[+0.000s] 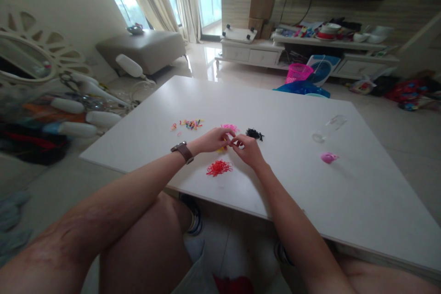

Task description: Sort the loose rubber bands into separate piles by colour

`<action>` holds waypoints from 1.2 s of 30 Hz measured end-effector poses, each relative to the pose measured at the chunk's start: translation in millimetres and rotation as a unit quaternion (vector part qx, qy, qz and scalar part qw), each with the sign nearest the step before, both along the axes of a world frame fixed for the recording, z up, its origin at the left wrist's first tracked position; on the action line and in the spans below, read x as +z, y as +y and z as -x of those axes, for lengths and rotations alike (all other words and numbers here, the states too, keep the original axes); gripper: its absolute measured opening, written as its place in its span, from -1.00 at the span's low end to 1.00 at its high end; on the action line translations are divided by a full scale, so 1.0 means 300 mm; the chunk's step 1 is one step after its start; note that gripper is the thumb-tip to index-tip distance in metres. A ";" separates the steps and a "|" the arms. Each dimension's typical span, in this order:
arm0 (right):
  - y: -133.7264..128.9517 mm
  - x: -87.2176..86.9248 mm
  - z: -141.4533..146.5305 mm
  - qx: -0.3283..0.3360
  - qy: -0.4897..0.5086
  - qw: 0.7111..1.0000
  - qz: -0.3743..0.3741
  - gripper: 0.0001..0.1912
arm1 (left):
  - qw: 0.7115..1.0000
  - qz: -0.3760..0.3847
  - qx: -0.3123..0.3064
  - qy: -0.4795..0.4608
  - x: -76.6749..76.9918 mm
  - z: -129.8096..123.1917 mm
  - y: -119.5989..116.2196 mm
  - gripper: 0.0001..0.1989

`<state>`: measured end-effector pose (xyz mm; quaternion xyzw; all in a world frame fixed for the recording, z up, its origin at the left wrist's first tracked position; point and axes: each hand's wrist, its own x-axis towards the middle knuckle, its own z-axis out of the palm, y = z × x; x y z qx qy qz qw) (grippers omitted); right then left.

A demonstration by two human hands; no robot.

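Observation:
My left hand [219, 139], with a watch [183, 150] on its wrist, meets my right hand [244, 147] over the middle of the white table. Thumb and fingers of both are pinched together; whatever they hold is too small to name. Beneath them lies a yellow pile [222, 149], partly hidden. Pink bands [230, 127] show just behind my fingers, and a black pile [254, 134] is right of them. Nearer the front edge sits a heap of red bands [219, 168]. Mixed coloured pieces [192, 124] lie to the left.
On the right of the table [292, 115] are a clear container [336, 122], a clear round piece [319, 137] and a pink object [329, 157]. Beyond the far edge stand a pink basket [299, 72] and a low cabinet [251, 53].

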<state>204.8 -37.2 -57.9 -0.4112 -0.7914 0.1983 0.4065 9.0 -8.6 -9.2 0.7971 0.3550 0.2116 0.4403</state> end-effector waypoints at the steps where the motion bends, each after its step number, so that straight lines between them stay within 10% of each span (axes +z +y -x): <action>1: -0.001 0.001 0.000 0.000 -0.001 1.000 0.001 -0.94 | 1.000 0.000 0.000 0.001 0.000 0.001 0.000 -0.79; 36: -0.006 0.005 0.000 0.007 -0.002 1.000 0.006 -0.93 | 1.000 -0.002 -0.003 0.023 -0.010 0.005 0.007 -0.74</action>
